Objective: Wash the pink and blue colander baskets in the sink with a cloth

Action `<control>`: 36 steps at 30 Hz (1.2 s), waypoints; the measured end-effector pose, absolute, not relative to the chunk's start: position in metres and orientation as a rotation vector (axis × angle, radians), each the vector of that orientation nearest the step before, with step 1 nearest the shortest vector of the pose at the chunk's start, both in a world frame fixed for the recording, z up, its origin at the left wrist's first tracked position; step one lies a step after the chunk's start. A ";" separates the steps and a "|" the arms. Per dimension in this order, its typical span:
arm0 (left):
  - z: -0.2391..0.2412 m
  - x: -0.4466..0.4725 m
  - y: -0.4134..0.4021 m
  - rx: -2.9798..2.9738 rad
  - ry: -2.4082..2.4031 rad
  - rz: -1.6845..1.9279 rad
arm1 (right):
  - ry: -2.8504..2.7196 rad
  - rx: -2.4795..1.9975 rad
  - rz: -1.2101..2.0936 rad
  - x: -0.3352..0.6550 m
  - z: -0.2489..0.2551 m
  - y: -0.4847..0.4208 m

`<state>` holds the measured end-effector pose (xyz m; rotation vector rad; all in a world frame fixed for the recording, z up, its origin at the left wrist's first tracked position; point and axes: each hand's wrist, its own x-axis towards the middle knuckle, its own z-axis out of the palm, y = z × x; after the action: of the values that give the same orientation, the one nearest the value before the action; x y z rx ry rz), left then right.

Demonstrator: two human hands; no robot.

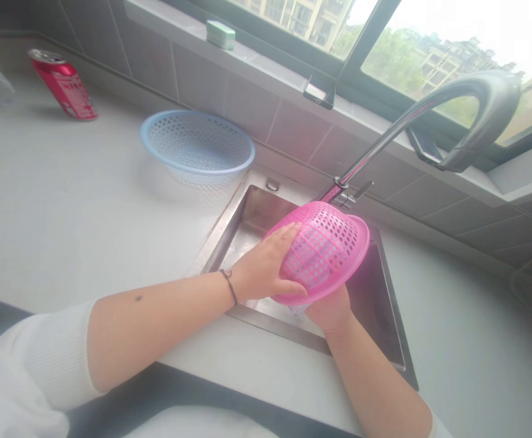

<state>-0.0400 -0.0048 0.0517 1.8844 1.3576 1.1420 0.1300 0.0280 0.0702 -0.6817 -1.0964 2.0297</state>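
A pink plastic colander (325, 243) is held tilted over the metal sink (257, 201), its perforated underside facing up. My left hand (270, 258) grips its left side, fingers spread over the outside and thumb along the lower rim. From below, my right hand (332, 310) reaches under the colander, with its fingers hidden inside or behind it. A bit of whitish material (299, 308) shows beneath the rim near my right hand; I cannot make out what it is.
Behind the sink rises a curved chrome faucet (385, 131). A blue plastic basket (197, 143) stands on the counter left of the sink, with a red drink can (65, 85) farther left. A green-and-white block (220, 34) lies on the window sill.
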 end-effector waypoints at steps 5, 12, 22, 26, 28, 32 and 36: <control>0.050 -0.040 -0.004 1.884 1.344 1.153 | -1.097 -0.686 2.012 0.129 0.074 0.027; 0.044 -0.041 -0.003 1.863 1.297 1.229 | -1.103 -0.689 2.018 0.128 0.077 0.026; 0.052 -0.041 -0.005 1.833 1.313 1.202 | -1.062 -0.719 2.051 0.131 0.074 0.028; 0.052 -0.041 -0.004 1.829 1.304 1.206 | -1.050 -0.697 2.054 0.131 0.074 0.027; 0.052 -0.041 -0.004 1.826 1.293 1.211 | -1.062 -0.681 2.038 0.130 0.076 0.027; 0.053 -0.041 -0.004 1.821 1.276 1.210 | -1.082 -0.664 2.029 0.129 0.078 0.025; 0.052 -0.040 -0.005 1.837 1.295 1.189 | -1.081 -0.670 2.019 0.129 0.077 0.026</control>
<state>-0.0398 -0.0051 0.0524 1.8375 1.2952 1.1885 0.1295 0.0257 0.0773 -0.6701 -1.0814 2.0187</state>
